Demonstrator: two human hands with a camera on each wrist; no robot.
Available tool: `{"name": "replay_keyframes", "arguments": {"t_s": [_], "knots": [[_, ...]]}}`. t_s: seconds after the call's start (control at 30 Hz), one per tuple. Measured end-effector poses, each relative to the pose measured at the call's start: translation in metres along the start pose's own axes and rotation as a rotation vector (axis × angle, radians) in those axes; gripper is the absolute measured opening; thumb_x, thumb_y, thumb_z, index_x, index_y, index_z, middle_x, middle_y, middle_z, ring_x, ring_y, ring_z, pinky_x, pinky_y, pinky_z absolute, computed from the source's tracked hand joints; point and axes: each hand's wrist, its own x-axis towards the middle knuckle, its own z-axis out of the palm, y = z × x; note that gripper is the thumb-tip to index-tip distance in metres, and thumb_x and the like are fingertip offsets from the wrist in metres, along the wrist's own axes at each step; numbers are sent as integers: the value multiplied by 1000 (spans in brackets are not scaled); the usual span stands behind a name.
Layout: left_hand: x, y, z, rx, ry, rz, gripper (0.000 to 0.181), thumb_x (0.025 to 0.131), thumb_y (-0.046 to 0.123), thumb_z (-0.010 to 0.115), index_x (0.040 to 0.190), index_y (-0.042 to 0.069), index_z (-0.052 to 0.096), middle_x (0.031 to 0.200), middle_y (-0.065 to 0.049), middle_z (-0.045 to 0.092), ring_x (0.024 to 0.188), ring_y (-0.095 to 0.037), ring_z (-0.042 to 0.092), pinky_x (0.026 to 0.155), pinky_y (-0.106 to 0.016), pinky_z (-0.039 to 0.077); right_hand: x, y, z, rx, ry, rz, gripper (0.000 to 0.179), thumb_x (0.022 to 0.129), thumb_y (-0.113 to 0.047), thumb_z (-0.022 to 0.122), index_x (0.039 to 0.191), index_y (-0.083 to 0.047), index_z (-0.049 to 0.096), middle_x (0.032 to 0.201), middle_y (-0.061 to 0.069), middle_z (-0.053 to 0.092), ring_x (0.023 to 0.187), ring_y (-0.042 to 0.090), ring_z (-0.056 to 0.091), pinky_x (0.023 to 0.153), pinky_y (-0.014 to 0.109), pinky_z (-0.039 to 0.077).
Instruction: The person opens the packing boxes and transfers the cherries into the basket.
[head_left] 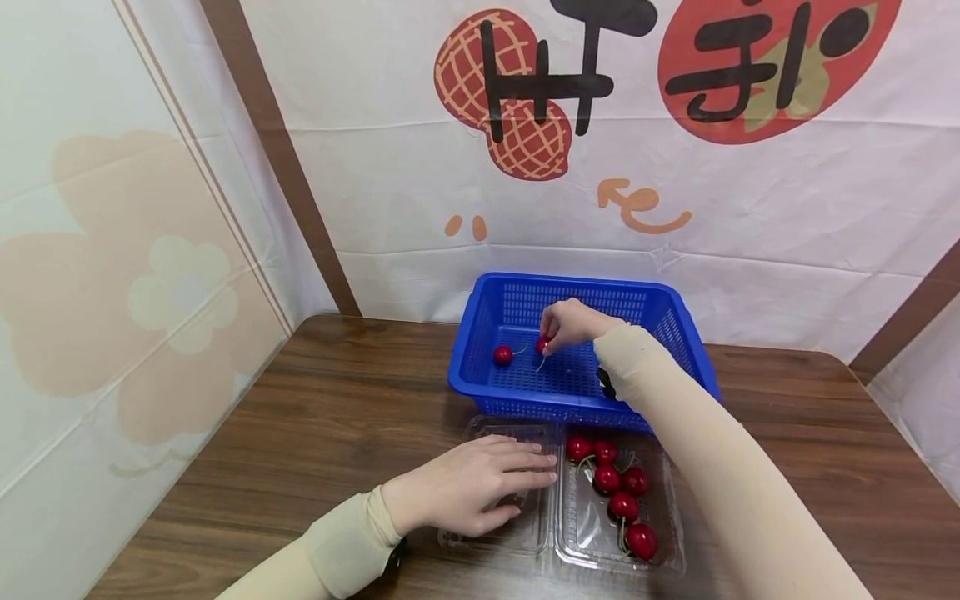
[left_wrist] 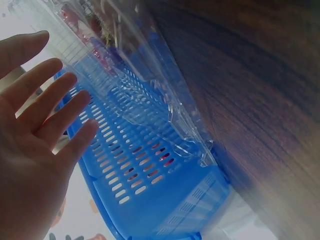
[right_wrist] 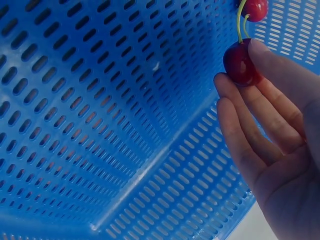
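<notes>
Inside the blue basket [head_left: 465, 367], my right hand [head_left: 573, 322] pinches a dark red cherry [right_wrist: 240, 62] with a green stem between thumb and fingers. Another cherry [head_left: 503, 356] lies on the basket floor to its left. My left hand [head_left: 480, 483] rests with fingers spread over the left half of a clear plastic clamshell box [head_left: 532, 533]. In the left wrist view the left hand [left_wrist: 40, 130] shows straight, empty fingers. Several cherries [head_left: 606, 479] with stems lie in the box's right half.
The brown wooden table [head_left: 300, 467] carries the box in front of the basket. A white printed cloth [head_left: 390, 217] hangs right behind the basket. My right forearm [head_left: 720, 450] crosses over the basket's right front rim.
</notes>
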Motion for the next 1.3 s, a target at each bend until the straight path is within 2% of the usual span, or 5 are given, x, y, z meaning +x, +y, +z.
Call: {"name": "replay_keyframes", "arguments": {"t_s": [0.37,0.6,0.93,1.3], "knots": [[-1,0,1,-3,7,-1,51,86,29,63,134,17,54,140,1,52,131,-18,47,110,-32,37,6,-7,4,22,-24,-5,27,78,-17,77,99,-4,65,97,9,71,86,17,66,77,30,56],[-2,-1,3,-5,7,-1,51,85,29,64,134,17,54,140,2,51,131,-18,46,111,-32,36,10,-6,9,-21,-10,-26,29,76,-18,79,97,-4,66,92,7,73,82,15,67,75,29,55],[-2,0,1,-13,-3,-5,51,86,29,64,134,16,54,140,1,51,131,-18,46,109,-34,38,16,-9,14,10,-54,24,30,77,-17,78,99,-3,65,92,8,72,72,13,66,65,25,55],[-3,0,0,-11,2,-1,51,86,28,64,135,17,54,140,1,51,132,-18,46,110,-34,38,22,-9,21,25,-74,43,28,78,-18,78,99,-4,65,91,8,71,72,14,66,66,25,55]]}}
